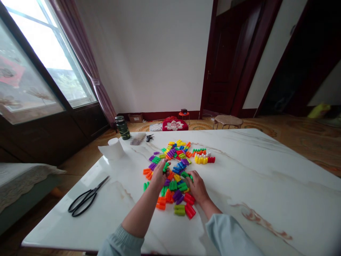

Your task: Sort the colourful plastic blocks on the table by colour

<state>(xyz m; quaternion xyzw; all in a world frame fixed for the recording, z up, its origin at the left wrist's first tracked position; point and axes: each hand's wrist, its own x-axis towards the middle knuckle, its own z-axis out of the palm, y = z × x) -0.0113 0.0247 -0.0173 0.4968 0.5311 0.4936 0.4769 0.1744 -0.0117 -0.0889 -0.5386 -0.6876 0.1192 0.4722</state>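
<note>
Left hand [159, 174]: pinching a small green block [165, 167] between thumb and fingers, hovering over the 9 o'clock side of the block pile.
Right hand [198, 185]: curling at 4 o'clock of the pile, touching a second green block [185, 175] with the fingertips; not showing clearly whether pinching it or only resting on it.
Block pile [178, 167]: spreading loosely between and around both hands, mixing purple, blue, orange, yellow and green plastic pieces.
Red blocks [190, 211]: lying at 5 o'clock of the pile, near the right forearm.
Olive block [179, 209]: lying at 6 o'clock, just beside the red.
Joined rows [201, 156]: standing at 2 o'clock, showing green, orange, white, yellow and red.
Black-handled scissors [85, 199]: lying between 8 and 9 o'clock, well apart, pointing blades toward 1 o'clock.
White paper roll [113, 147]: standing at 10 o'clock, trailing a loose sheet.
Camouflage bottle [122, 127]: standing upright just beyond the roll.
Keys [149, 138]: lying at 11 o'clock, near a pixelated patch.
Marble-patterned table [253, 177]: supporting everything above.
Round stool [227, 121]: standing on the floor between 1 and 2 o'clock.
</note>
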